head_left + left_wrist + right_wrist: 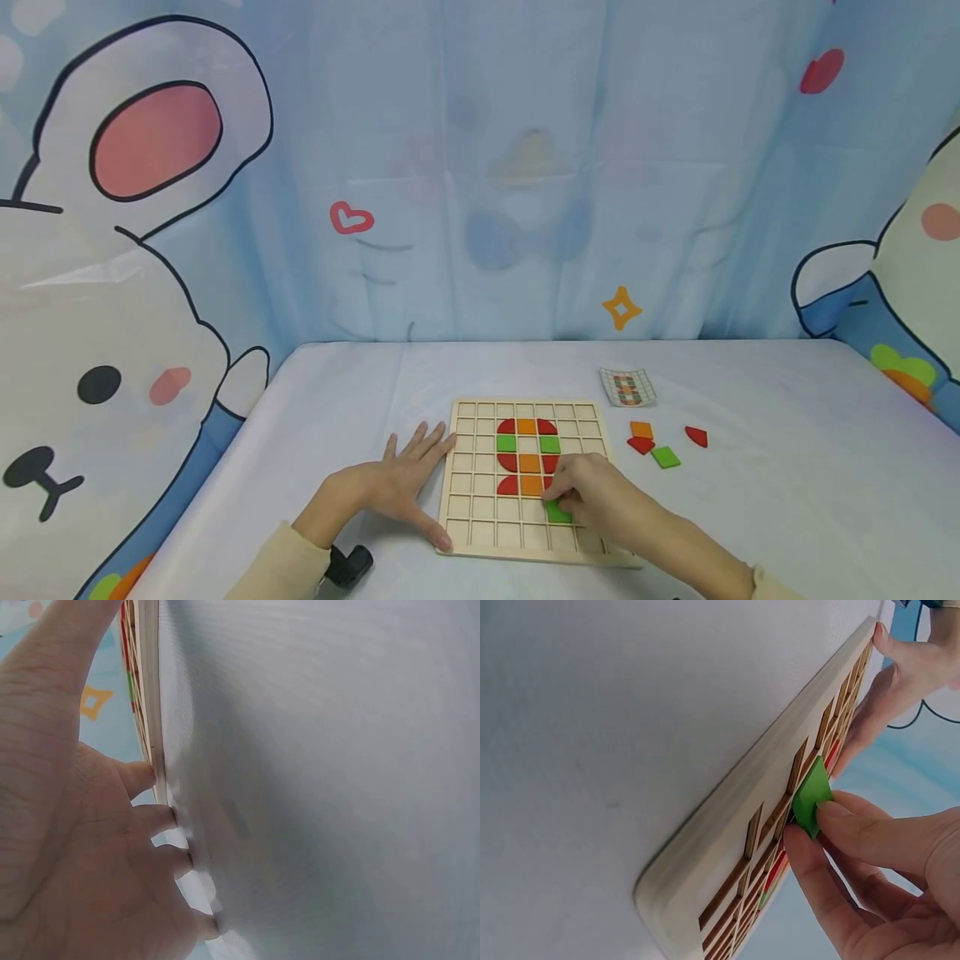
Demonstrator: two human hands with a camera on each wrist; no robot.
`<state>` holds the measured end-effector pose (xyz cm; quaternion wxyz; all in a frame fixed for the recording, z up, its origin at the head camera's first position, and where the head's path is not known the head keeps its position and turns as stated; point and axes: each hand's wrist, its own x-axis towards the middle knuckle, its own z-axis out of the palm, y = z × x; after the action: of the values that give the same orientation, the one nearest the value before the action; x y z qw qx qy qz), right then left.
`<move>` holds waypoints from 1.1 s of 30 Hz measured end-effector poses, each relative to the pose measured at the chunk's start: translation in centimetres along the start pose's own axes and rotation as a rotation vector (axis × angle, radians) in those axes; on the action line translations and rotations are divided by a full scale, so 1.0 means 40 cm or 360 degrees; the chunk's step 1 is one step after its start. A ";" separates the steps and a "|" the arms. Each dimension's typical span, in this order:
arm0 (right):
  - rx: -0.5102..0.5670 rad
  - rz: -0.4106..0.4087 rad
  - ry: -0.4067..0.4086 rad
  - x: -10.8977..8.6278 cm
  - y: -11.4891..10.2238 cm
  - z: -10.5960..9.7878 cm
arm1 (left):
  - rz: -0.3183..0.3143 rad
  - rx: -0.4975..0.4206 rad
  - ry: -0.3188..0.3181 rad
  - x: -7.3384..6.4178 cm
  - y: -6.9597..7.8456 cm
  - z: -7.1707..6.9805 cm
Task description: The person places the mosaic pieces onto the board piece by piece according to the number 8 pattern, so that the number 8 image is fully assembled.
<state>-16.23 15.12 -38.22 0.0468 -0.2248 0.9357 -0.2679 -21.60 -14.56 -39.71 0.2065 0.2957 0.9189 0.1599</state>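
A wooden grid board [495, 533] lies on the white-covered table. Red, orange and green pieces fill part of its middle in a pattern with curved red corners. Thumb and index finger of my right hand [600, 496] pinch a green square tile [811, 796], tilted at the grid just below the pattern's right column. That hand hides some cells of the board's right side. My left hand [408, 483] lies with fingers spread along the board's left edge, thumb at the near left corner and fingertips farther up.
A small card [628, 388] printed with a coloured grid pattern lies beyond the board's far right corner. Right of the board are a loose orange square [641, 430], a red piece [641, 446], a green square [665, 457] and another red piece [696, 437]. A printed curtain [510, 292] hangs behind.
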 end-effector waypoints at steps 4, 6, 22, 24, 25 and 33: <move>-0.0039 0.0055 0.0040 0.002 -0.005 0.005 | -0.0004 0.0000 -0.0001 0.001 0.000 0.000; -0.0070 0.0085 0.0065 0.003 -0.005 0.008 | -0.0005 -0.0002 -0.0002 0.001 0.000 0.000; 0.0088 -0.0004 0.0110 -0.030 0.053 -0.025 | 0.0000 -0.0027 0.0002 -0.002 -0.003 0.002; 0.0066 -0.0023 0.0147 -0.043 0.076 -0.042 | 0.0001 -0.0027 0.0002 -0.001 -0.004 0.003; 0.0038 -0.0043 0.0168 -0.051 0.090 -0.052 | 0.0001 -0.0025 0.0002 0.000 -0.004 0.003; -0.0158 -0.0004 0.0199 -0.102 0.216 -0.153 | -0.0014 -0.0005 -0.0001 0.005 -0.006 0.002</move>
<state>-17.27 26.41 -37.67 -0.0233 -0.2109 0.9486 -0.2348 -21.83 -14.60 -39.94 0.2078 0.2913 0.9199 0.1603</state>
